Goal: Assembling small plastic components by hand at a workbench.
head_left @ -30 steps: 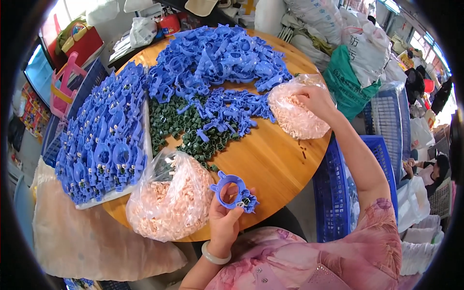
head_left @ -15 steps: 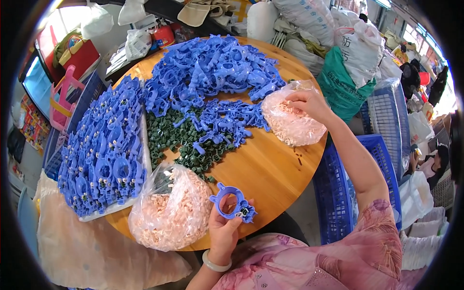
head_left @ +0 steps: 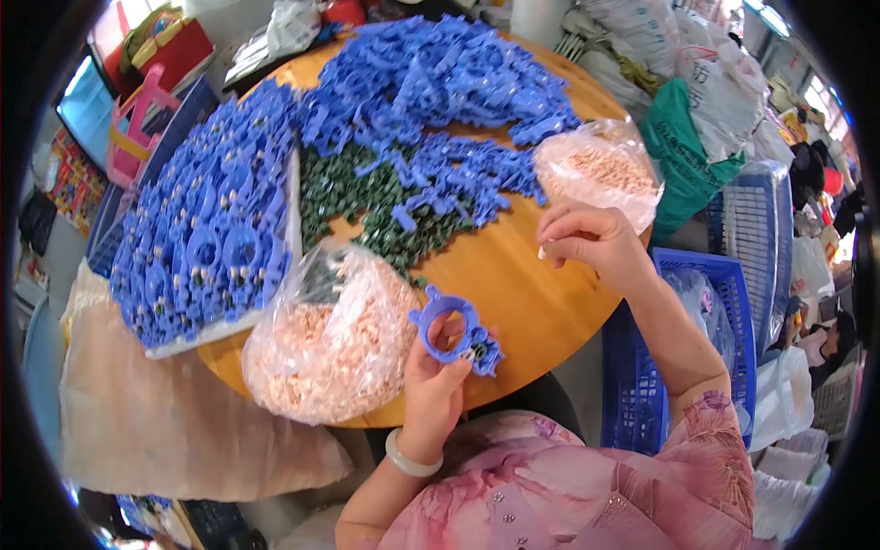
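My left hand [head_left: 431, 399] is closed on a blue plastic ring-shaped part [head_left: 486, 352], holding it above the table's near edge. A dark green piece and a pale bit sit at the part's lower end. My right hand [head_left: 600, 246] pinches a small pale piece [head_left: 542, 253] between thumb and fingertips, over the right side of the table. Just beyond that hand lies an open clear bag of small pale pink pieces [head_left: 600, 171]. Beside my left hand rests a larger clear bag of similar pieces [head_left: 335, 353].
Blue plastic parts [head_left: 440, 78] are heaped at the back of the round wooden table [head_left: 532, 302]. Dark green pieces [head_left: 412, 240] and smaller blue parts lie mid-table. A white board [head_left: 220, 327] at left carries rows of blue parts. Blue crates [head_left: 632, 385] stand at right.
My right hand has come out of the far bag toward me, now with a small pale piece in its fingertips. My left hand still holds the blue part. The whole view has shifted.
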Available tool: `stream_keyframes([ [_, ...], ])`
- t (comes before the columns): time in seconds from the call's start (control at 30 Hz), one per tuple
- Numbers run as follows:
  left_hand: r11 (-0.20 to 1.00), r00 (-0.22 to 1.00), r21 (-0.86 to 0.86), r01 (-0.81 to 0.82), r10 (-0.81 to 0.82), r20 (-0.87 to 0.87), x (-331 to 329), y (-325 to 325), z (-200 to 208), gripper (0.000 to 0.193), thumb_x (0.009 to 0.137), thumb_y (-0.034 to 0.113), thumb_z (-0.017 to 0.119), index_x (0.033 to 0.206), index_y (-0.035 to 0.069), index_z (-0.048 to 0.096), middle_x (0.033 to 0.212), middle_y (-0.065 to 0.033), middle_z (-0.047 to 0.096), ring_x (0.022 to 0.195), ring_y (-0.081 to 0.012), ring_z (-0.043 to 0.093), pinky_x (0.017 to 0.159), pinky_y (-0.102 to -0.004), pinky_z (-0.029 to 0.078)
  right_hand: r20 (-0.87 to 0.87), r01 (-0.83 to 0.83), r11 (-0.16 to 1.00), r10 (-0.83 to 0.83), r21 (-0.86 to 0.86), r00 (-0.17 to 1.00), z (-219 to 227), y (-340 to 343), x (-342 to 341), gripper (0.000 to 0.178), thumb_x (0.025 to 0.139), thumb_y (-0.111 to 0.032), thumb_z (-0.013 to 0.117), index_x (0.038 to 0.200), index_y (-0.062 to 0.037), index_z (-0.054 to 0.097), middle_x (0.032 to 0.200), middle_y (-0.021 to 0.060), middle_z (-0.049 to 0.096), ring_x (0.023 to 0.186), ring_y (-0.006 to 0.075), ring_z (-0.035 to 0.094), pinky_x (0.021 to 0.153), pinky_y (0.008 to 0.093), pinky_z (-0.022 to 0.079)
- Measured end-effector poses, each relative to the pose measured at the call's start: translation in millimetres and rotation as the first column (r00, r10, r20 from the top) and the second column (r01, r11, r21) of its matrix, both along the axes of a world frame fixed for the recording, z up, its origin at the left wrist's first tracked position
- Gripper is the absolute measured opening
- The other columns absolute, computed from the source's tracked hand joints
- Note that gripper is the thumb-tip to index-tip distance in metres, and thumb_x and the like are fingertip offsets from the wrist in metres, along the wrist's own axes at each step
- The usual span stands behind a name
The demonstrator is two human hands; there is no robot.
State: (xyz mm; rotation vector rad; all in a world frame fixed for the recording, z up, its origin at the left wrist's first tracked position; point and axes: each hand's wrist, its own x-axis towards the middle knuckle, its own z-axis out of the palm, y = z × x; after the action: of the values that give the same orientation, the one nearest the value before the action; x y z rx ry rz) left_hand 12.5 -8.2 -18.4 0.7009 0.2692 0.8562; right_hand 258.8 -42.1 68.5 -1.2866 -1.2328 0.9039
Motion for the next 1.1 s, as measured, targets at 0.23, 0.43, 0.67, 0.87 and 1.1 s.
stream_keyframes([
  [0.23, 0.998, 0.993, 0.026, -0.061, 0.058, 0.100, 3, 1, 2, 0.058, 0.078, -0.009, 0.061, 0.130, 0.004, 0.038, 0.123, -0.0113, 0.048, 0.119, -0.0370, 0.047, 0.093, -0.0472, 0.047, 0.162, -0.038, 0.993, 0.020, 0.111, 0.987, -14, -8, -57, 0.007, 0.076, 0.003, 0.067, 0.082, -0.0004, 0.064, 0.087, 0.0087, 0.062, 0.079, 0.0158, 0.061, 0.068, 0.0248, 0.049],
  [0.43, 0.992, 0.992, 0.075, -0.097, 0.090, 0.092, 1, -2, 0, 0.058, 0.077, -0.007, 0.065, 0.128, 0.001, 0.040, 0.126, -0.0116, 0.047, 0.121, -0.0361, 0.045, 0.095, -0.0446, 0.046, 0.452, -0.038, 0.959, -0.096, 0.279, 0.887, -18, -12, -81, 0.009, 0.074, -0.004, 0.071, 0.080, -0.0032, 0.064, 0.082, 0.0072, 0.063, 0.075, 0.0209, 0.062, 0.065, 0.0300, 0.049],
  [0.67, 0.995, 0.996, 0.056, -0.079, 0.076, 0.052, -2, -5, -2, 0.067, 0.073, -0.008, 0.069, 0.131, 0.003, 0.039, 0.128, -0.0119, 0.047, 0.122, -0.0330, 0.045, 0.100, -0.0400, 0.040, 0.541, 0.000, 0.944, -0.188, 0.329, 0.820, -34, -12, -94, 0.012, 0.069, -0.006, 0.073, 0.077, -0.0063, 0.064, 0.081, 0.0061, 0.062, 0.076, 0.0223, 0.061, 0.064, 0.0324, 0.048],
  [0.87, 0.994, 0.996, 0.062, -0.088, 0.086, 0.027, 0, -4, -2, 0.073, 0.071, -0.008, 0.071, 0.133, 0.006, 0.034, 0.128, -0.0129, 0.047, 0.123, -0.0309, 0.045, 0.097, -0.0378, 0.043, 0.578, 0.003, 0.943, -0.205, 0.332, 0.790, -35, -13, -97, 0.012, 0.070, -0.007, 0.073, 0.076, -0.0063, 0.063, 0.082, 0.0065, 0.063, 0.076, 0.0233, 0.061, 0.065, 0.0334, 0.047],
  [1.1, 0.974, 0.998, 0.221, -0.054, 0.049, 0.028, 1, -4, -1, 0.076, 0.074, -0.005, 0.070, 0.136, 0.008, 0.028, 0.132, -0.0187, 0.044, 0.124, -0.0259, 0.044, 0.098, -0.0352, 0.042, 0.514, 0.050, 0.978, -0.148, 0.201, 0.845, -27, -16, -104, 0.012, 0.071, -0.005, 0.070, 0.078, -0.0049, 0.062, 0.083, 0.0079, 0.062, 0.076, 0.0252, 0.061, 0.065, 0.0347, 0.047],
])
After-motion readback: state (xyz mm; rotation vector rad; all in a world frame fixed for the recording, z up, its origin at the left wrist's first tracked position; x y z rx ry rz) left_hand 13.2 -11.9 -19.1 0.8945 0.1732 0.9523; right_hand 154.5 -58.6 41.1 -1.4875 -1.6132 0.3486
